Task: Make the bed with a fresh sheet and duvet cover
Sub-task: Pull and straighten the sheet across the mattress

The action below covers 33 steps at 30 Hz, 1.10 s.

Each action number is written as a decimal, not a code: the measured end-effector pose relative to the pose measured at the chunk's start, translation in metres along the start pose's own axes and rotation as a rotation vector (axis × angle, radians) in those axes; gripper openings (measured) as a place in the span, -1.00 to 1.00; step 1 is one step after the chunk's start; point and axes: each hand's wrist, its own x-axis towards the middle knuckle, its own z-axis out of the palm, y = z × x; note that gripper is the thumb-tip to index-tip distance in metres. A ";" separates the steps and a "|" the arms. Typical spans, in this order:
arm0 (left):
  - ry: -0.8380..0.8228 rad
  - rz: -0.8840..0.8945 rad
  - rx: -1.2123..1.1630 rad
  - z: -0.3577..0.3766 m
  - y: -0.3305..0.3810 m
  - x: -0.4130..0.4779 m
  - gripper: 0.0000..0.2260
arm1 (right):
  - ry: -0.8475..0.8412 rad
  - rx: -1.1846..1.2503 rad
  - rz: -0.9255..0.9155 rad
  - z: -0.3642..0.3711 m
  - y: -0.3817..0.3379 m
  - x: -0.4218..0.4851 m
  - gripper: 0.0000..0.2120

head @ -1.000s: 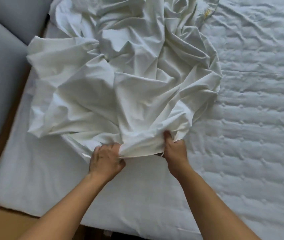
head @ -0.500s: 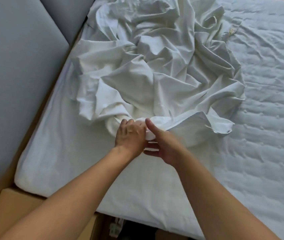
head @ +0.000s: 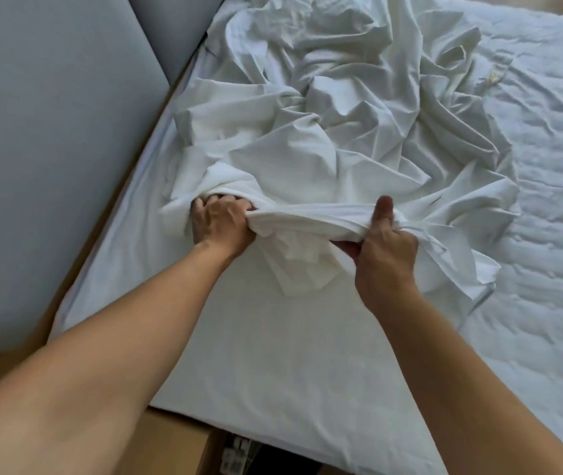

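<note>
A crumpled white sheet (head: 334, 125) lies heaped on the upper middle of the quilted white mattress (head: 307, 365). My left hand (head: 220, 224) grips a bunched part of the sheet's near edge, fingers curled into the cloth. My right hand (head: 384, 252) grips the same edge further right, thumb raised over the fabric. Between the two hands the edge is pulled into a taut gathered band, and a loose fold hangs below it.
A grey padded headboard (head: 50, 149) runs along the left side of the bed. A wooden bed frame (head: 177, 443) shows at the near corner. The mattress's right part (head: 547, 200) lies bare and wrinkled.
My hands were close together on the sheet's edge; now they have drawn apart, stretching the edge between them. The view has shifted toward the headboard.
</note>
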 end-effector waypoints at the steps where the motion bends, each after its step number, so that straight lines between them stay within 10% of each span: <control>1: 0.058 0.028 0.010 -0.010 -0.006 0.010 -0.75 | -0.012 0.032 -0.042 0.004 -0.015 -0.004 -0.73; 7: 0.332 0.214 0.076 -0.083 -0.085 0.074 -0.69 | -0.100 0.344 -0.268 0.003 -0.115 0.001 -0.65; 13: -0.152 -0.204 0.495 -0.085 -0.187 0.040 -0.65 | -0.126 0.400 -0.077 -0.056 -0.139 0.016 -0.79; 20: -0.459 -0.183 -0.492 -0.021 -0.015 -0.051 -0.79 | -0.071 -0.082 0.376 -0.087 -0.034 0.033 -0.62; 23: -0.647 -0.420 -0.821 0.012 0.020 -0.062 -0.67 | 0.418 -0.390 0.419 -0.100 0.004 0.036 -0.44; 25: -0.764 -0.693 -1.236 0.027 0.028 -0.060 -0.57 | 0.879 -0.758 -0.030 -0.088 0.027 0.032 -0.45; 26: -0.841 -0.818 -1.460 0.034 0.030 -0.059 -0.48 | 0.856 -0.882 -0.408 -0.072 0.039 0.026 -0.53; 28: -0.901 -0.967 -1.807 0.042 0.032 -0.058 -0.28 | 0.242 -1.163 -0.827 -0.028 0.071 0.012 -0.62; 30: -0.750 -1.022 -2.095 0.052 0.031 -0.052 -0.27 | -0.324 -1.527 -0.664 0.011 0.110 0.011 -0.46; 33: -0.412 -1.165 -2.170 0.062 0.025 -0.042 -0.54 | -0.494 -1.676 -0.449 0.047 0.140 0.031 -0.59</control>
